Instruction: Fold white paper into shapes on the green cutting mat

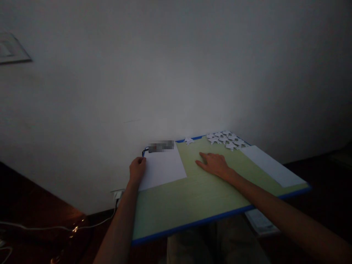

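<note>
On the left part of the light green tabletop [170, 205] lies a white sheet of paper [165, 168]. My left hand [136, 168] is at this sheet's left edge, its fingers curled and closed on the edge. To the right of the sheet, my right hand [215, 164] rests over the bare green surface with thumb and index finger apart, holding nothing. Beyond it sits a cluster of small white folded paper pieces [224, 138] with pointed corners. One similar paper piece [189, 140] lies apart at the back edge.
Another white sheet [275, 167] lies along the table's right side. A pixelated object [161, 146] is at the back left. Behind the table stands a grey wall [176, 73], with a socket [118, 195] and white cable [101, 222] at lower left. Papers [261, 222] show beneath the table.
</note>
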Available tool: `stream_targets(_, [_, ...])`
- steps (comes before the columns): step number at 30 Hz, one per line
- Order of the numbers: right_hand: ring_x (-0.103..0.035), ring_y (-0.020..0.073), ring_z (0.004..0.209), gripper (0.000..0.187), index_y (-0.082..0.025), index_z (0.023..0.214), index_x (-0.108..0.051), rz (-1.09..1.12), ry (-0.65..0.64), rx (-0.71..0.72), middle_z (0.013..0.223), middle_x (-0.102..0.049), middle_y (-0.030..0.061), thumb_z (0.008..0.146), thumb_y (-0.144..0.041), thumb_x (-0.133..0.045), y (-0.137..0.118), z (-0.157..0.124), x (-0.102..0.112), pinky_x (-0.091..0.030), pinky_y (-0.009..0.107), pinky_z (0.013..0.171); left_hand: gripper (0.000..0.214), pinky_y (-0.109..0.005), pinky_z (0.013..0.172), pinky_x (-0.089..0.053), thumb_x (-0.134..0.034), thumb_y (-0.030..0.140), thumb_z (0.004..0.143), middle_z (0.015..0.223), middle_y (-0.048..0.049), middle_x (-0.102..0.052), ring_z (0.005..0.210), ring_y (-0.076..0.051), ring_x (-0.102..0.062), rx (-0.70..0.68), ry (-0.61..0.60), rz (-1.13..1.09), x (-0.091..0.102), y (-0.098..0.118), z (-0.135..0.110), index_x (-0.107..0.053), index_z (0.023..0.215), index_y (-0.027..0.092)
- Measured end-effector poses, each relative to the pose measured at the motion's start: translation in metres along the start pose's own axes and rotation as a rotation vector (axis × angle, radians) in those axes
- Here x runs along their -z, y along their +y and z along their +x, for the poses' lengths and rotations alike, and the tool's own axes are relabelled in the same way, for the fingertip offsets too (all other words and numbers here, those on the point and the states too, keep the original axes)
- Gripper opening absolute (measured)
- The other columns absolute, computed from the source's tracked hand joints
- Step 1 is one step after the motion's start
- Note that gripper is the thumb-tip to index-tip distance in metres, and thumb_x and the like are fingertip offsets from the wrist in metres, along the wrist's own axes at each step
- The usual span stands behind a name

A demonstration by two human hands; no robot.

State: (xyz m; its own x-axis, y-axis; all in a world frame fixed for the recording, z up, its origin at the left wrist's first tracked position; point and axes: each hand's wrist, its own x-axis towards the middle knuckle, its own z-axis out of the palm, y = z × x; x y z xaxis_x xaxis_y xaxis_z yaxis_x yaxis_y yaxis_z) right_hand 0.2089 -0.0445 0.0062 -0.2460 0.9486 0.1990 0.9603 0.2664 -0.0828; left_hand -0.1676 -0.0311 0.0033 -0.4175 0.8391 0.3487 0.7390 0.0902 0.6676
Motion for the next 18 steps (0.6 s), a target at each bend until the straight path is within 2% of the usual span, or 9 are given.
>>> stream_targets(6, [-0.069,0.0310,0.099,0.056,-0.025,0.133,-0.059,0.046,0.050,-0.011,0.112,-0.071,0.0123,0.098,-0.063,-0.037,0.004,0.007,-0.009,-0.047,0.040,0.079,0.031,-0.034,0.090,-0.050,-0.052,0.035,0.085,0.103,-0.0136,-0.076,0.097,-0.025,-0.069,-0.011,0.018,0.028,-0.003,-0.005,0.003,-0.072,0.096,0.015])
stream_targets(10, [-0.067,0.0273,0.099,0.040,-0.022,0.118,-0.064,0.101,0.067,-0.054,0.118,-0.065,0.0114,0.098,-0.051,-0.044,-0.003,0.041,-0.012,-0.049,0.037,0.080,0.028,-0.036,0.091,-0.050,-0.054,0.034,0.084,0.102,-0.0121,-0.076,0.097,-0.025,-0.068,-0.023,0.024,0.028,-0.005,-0.008,0.005,-0.073,0.094,0.016])
stream_targets(15, [-0.064,0.0282,0.110,0.046,-0.022,0.137,-0.051,0.119,0.114,-0.052,0.140,-0.049,0.0158,0.100,-0.046,-0.041,-0.029,0.102,-0.016,-0.050,0.039,0.086,0.028,-0.037,0.093,-0.050,-0.054,0.035,0.085,0.102,-0.0124,-0.076,0.099,-0.025,-0.068,0.011,0.033,-0.013,-0.007,-0.012,0.006,-0.071,0.095,0.016])
stream_targets(18, [-0.063,0.0300,0.114,0.052,-0.021,0.147,-0.042,0.121,0.094,-0.044,0.148,-0.042,0.0188,0.101,-0.045,-0.038,-0.040,0.124,-0.020,-0.051,0.042,0.089,0.029,-0.035,0.090,-0.051,-0.053,0.035,0.085,0.100,-0.0123,-0.076,0.096,-0.024,-0.070,-0.009,0.016,0.006,-0.006,-0.013,0.005,-0.072,0.095,0.014])
